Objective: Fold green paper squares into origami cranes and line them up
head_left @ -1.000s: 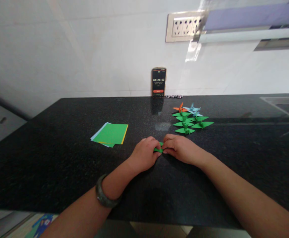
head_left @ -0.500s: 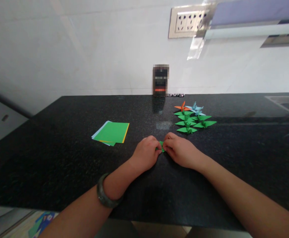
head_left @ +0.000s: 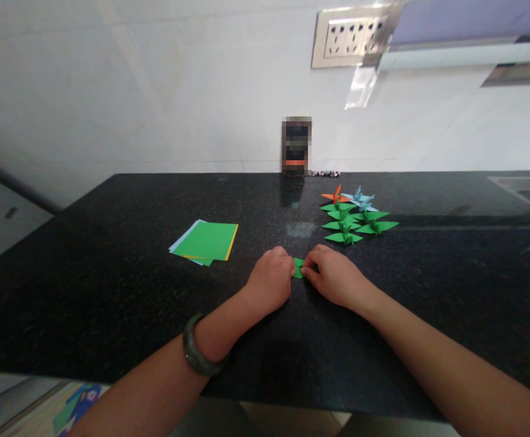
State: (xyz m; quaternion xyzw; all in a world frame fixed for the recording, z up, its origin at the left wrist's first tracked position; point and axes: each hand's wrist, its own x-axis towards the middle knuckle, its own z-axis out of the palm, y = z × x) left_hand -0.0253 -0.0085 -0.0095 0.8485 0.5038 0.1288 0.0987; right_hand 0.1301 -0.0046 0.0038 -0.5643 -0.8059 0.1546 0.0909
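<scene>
A small folded green paper [head_left: 298,267] lies on the black countertop [head_left: 110,291], pinched between both hands. My left hand [head_left: 270,280] grips its left end with curled fingers; a dark bangle circles that wrist. My right hand [head_left: 336,278] pinches the right end. Most of the paper is hidden by my fingers. Just beyond my right hand sits a cluster of finished paper cranes [head_left: 351,217]: several green, one orange, one light blue.
A stack of flat paper sheets [head_left: 205,242], green on top, lies to the left of my hands. A phone [head_left: 296,146] leans against the white wall at the back. A socket panel [head_left: 353,39] is on the wall; a sink edge [head_left: 526,194] shows at far right.
Both hands stay on the green paper; the visible piece looks shorter now, and the fingers have shifted slightly around it. The view has drifted a little.
</scene>
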